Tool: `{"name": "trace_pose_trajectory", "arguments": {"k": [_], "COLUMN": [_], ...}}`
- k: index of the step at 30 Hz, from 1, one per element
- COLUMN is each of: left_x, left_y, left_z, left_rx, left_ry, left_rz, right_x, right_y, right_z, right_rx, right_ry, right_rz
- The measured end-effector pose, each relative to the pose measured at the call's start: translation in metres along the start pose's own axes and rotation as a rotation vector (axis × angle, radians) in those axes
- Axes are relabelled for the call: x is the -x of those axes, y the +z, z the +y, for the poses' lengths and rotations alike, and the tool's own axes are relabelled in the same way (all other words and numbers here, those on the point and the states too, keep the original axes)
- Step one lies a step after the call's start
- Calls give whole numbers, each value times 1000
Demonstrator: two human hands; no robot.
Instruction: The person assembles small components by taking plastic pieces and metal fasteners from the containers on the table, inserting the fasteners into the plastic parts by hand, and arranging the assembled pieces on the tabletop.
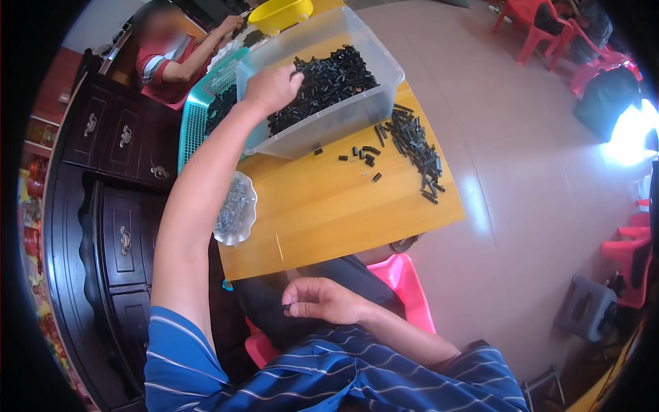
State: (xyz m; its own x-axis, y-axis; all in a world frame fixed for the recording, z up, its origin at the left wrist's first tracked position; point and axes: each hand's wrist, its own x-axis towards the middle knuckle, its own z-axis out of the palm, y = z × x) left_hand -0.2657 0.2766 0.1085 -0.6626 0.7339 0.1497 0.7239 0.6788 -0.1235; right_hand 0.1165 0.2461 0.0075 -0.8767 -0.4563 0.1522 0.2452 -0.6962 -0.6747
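My left hand (269,90) reaches over the clear plastic bin (329,118), which holds a heap of small black cylindrical pieces (336,75). Its fingers are curled together, and what they hold, if anything, is hidden. Above my lap, close to the table's near edge, my right hand (324,301) pinches a small black piece (287,308) between thumb and fingertips. On the wooden table (329,213), several loose black pieces (369,158) lie in front of the bin. Longer black sticks (416,147) are piled along the right side.
A scalloped white dish (251,206) of small clear pieces stands beside my left forearm. Left of the bin is a teal basket (189,127) with black pieces. Behind sit a yellow tub (278,15) and a person in red (171,62). Dark drawers (123,137) line the left.
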Motion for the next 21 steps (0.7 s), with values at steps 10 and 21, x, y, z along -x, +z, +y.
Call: {"name": "trace_pose_trajectory", "arguments": {"k": [10, 21], "left_x": [120, 198], "left_y": [-89, 77], "left_z": [84, 86], "left_rx": [540, 273], "left_ry": [209, 182], "left_rz": [375, 289], "right_x": [1, 2], "right_y": [-1, 2], "right_z": [-1, 6], "right_rx": [-31, 13], "right_ry": [26, 72], "right_rz": [26, 29]}}
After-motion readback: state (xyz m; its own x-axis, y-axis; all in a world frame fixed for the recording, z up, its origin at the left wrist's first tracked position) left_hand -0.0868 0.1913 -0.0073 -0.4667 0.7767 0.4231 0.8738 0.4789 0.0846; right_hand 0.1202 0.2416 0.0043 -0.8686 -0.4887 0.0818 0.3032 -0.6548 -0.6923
